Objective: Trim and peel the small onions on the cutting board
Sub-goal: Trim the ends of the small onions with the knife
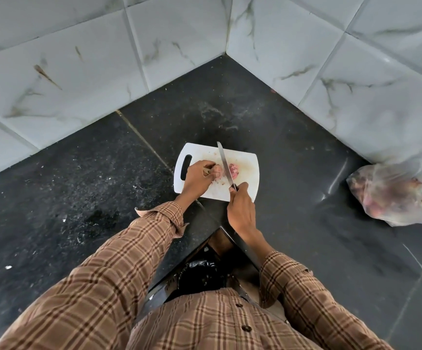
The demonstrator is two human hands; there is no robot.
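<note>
A white cutting board (245, 160) with a handle slot lies on the dark counter in the corner. My left hand (197, 179) grips a small pinkish onion (218, 169) on the board. A second onion piece (234, 171) lies just right of the blade. My right hand (241, 208) grips the handle of a long knife (223, 160), whose blade runs between the two onion pieces and points away from me. Bits of skin lie on the board near the blade.
A clear plastic bag (394, 198) holding more onions rests against the right wall. White marble tiles close the corner behind the board. A black-lined bin (202, 274) sits below the counter's front edge. The dark counter (78, 185) stretches left and right.
</note>
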